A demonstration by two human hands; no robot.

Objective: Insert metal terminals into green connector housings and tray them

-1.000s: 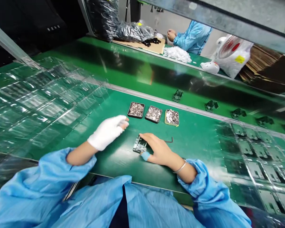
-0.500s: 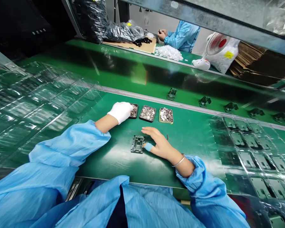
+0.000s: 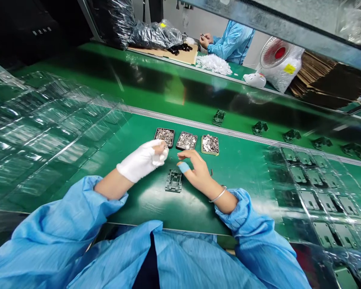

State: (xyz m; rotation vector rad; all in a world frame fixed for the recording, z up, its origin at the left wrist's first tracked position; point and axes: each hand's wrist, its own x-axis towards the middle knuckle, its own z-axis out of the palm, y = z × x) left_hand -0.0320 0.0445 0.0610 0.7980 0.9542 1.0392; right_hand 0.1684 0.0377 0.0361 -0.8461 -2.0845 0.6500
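Green component (image 3: 173, 181), fine details indistinct.

Green bench (image 3: 195, 214) with three parts boxes (image 3: 185, 148), flat component (image 3: 173, 181), clear trays (image 3: 75, 128)

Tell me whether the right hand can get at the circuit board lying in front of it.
Most likely yes: the right hand is open and close beside the circuit board, with nothing visible between them. The gloved left hand is off to the other side, not covering it.
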